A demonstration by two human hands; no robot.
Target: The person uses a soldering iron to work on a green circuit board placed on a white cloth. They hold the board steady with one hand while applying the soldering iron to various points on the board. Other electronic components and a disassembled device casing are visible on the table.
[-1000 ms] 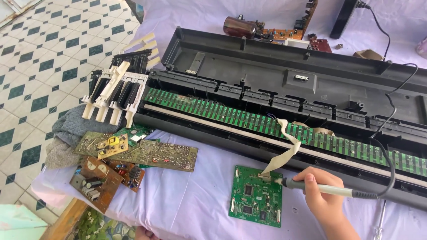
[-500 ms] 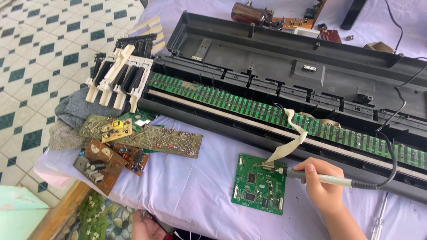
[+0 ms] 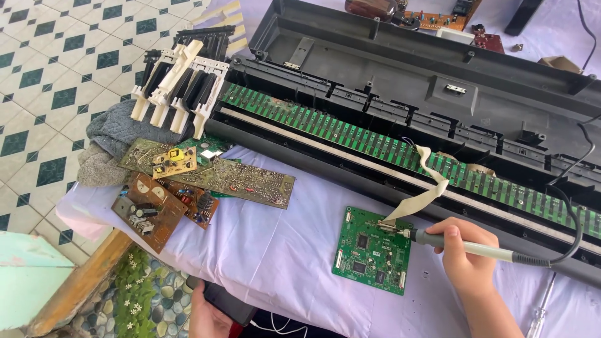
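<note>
At the far left, a grey cloth [image 3: 106, 134] is seen at the table's edge, and a block of loose black and white keyboard keys [image 3: 178, 78] is laid partly over it. Just in front of these, a heap of old circuit boards [image 3: 188, 181] is spread on the lilac tablecloth [image 3: 282, 250], the brown and green boards overlapping one another.

At the bottom edge, the left hand [image 3: 210, 316] is closed around a dark phone-like device [image 3: 228, 305], from which a white cable is led off to the right; only part of the hand is shown.

Further right, a small green circuit board [image 3: 372, 250] is laid flat on the cloth, near the front edge of the opened keyboard casing [image 3: 438, 81]. A beige ribbon cable [image 3: 426, 188] is run from the board's upper edge up to the long green key-contact strip [image 3: 400, 144] inside the casing.

The right hand [image 3: 463, 256] is clamped on a soldering iron [image 3: 466, 247], held like a pen, with its tip brought to the ribbon connector at the board's upper right corner. A black cord [image 3: 573, 225] is looped from the iron's rear up over the casing.

At the lower right, a screwdriver [image 3: 541, 310] is laid on the cloth, just beside the forearm.
</note>
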